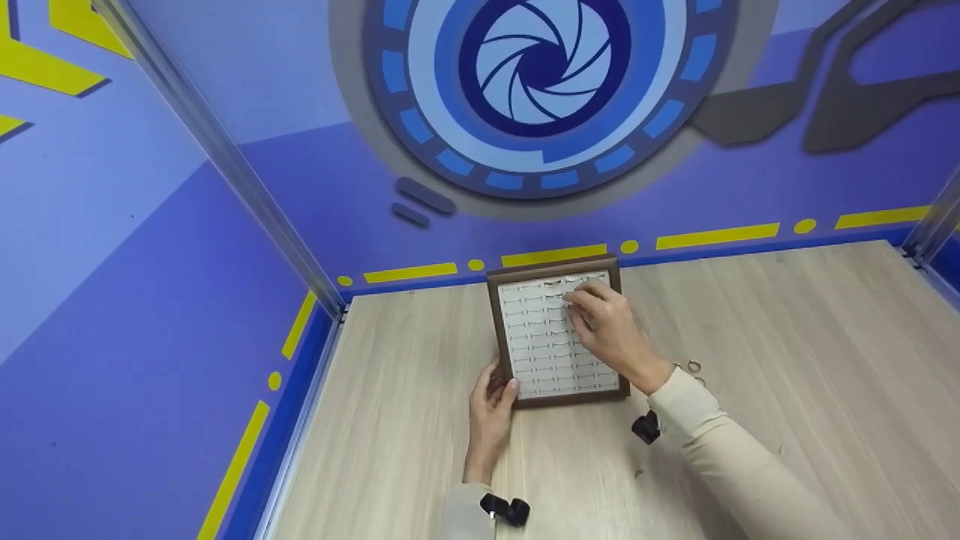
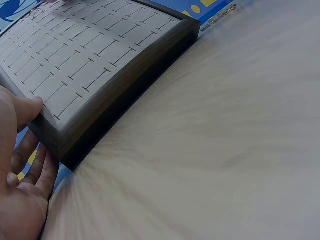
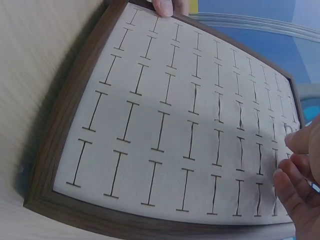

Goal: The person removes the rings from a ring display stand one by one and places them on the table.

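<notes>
A ring display tray (image 1: 564, 399) with a brown wooden frame and white slotted pad is tilted up on the table. My left hand (image 1: 491, 420) grips its lower left side, thumb on the front and fingers behind; the left wrist view shows the thumb (image 2: 31, 107) over the frame's edge. At the upper part of the pad, my right hand (image 1: 611, 326) pinches a small ring (image 3: 288, 128) against a slot, and the fingers hide most of it. Several slots near that hand gape slightly. On the table right of the tray lies a gold-coloured ring (image 1: 694, 366), with others partly behind the wrist.
The wooden-topped table (image 1: 405, 420) meets a blue and purple printed wall (image 1: 300, 172) right behind the tray. A metal corner post (image 1: 217, 142) stands at the left. A tiny dark object (image 1: 638, 473) lies in front of the tray.
</notes>
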The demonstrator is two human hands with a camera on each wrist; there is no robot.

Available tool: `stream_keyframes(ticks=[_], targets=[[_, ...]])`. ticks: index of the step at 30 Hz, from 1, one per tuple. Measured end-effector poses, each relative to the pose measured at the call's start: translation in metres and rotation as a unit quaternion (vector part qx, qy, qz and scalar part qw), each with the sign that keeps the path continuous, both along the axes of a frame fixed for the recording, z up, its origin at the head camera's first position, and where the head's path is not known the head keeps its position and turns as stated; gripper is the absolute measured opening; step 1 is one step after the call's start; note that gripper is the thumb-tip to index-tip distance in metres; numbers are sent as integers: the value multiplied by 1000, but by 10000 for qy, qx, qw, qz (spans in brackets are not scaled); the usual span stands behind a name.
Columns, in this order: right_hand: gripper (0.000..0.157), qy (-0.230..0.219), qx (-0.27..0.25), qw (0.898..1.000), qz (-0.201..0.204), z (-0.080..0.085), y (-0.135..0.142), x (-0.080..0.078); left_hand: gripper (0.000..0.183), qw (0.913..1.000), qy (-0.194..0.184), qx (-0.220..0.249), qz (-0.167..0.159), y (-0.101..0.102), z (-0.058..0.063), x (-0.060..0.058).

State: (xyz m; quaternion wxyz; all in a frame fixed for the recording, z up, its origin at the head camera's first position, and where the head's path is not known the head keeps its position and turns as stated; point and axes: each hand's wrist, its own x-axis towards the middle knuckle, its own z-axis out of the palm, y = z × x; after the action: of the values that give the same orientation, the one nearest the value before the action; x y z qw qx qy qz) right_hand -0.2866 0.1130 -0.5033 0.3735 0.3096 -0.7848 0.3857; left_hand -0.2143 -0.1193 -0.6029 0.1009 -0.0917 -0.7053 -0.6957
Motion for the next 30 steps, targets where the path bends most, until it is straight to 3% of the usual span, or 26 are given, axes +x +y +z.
stream_keyframes(ticks=[21,30], targets=[[9,-78,393,9973,-609,6,-21,-4,49,9995,-148,-277,105,-1,1,1],[7,-106,466,9969,-627,6,-21,-4,49,9995,-158,-251,75,-1,2,0]])
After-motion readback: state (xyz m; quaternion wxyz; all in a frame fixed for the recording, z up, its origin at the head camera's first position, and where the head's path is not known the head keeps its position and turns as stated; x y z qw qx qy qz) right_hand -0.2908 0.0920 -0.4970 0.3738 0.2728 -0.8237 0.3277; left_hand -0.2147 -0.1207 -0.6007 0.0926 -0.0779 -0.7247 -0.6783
